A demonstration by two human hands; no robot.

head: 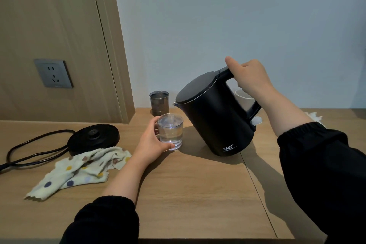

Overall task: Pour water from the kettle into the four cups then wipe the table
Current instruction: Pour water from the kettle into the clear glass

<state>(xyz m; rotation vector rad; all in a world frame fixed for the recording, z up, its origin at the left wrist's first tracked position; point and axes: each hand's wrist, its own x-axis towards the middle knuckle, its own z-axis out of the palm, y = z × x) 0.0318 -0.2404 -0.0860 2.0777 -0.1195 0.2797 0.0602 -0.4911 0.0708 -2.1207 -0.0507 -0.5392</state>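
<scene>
One glass stands on the tabletop, your left hand curled round it. Your right hand grips the kettle by the handle, tilted, spout over the glass. A grey cup stands just behind; a cloth lies to the left.

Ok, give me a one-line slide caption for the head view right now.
Right hand tilts the black kettle toward a part-filled clear glass that the left hand holds on the table.
</scene>
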